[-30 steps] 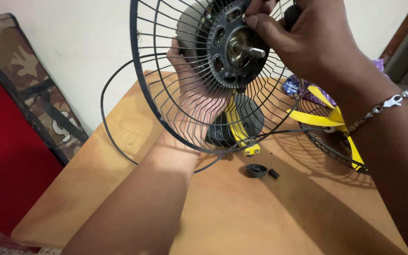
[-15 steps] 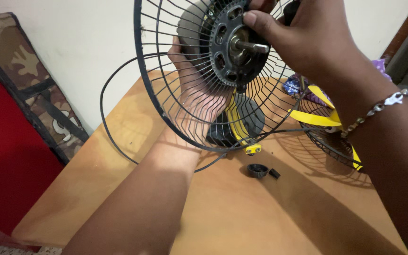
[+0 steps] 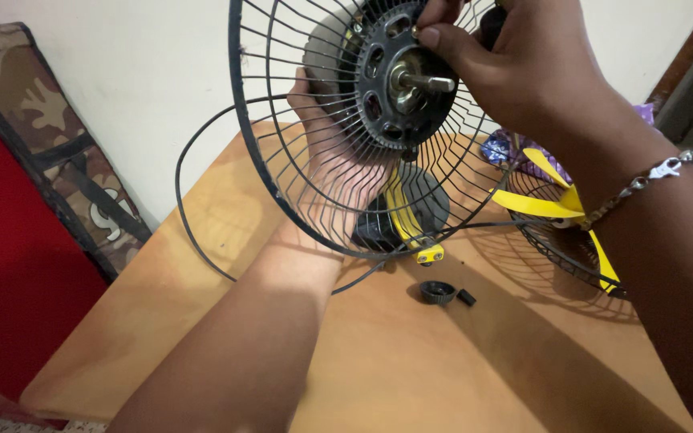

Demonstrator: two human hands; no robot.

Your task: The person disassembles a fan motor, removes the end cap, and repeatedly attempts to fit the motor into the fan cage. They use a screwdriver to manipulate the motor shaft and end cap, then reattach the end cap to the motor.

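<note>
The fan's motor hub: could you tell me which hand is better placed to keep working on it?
The right hand: its fingertips sit at the motor hub beside the shaft. The left hand is behind the wire guard, supporting it.

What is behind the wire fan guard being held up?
Behind the wire fan guard, the left hand shows through the wires, supporting the fan's rear. Lower down, a black and yellow fan base shows. The motor housing is mostly hidden.
</note>
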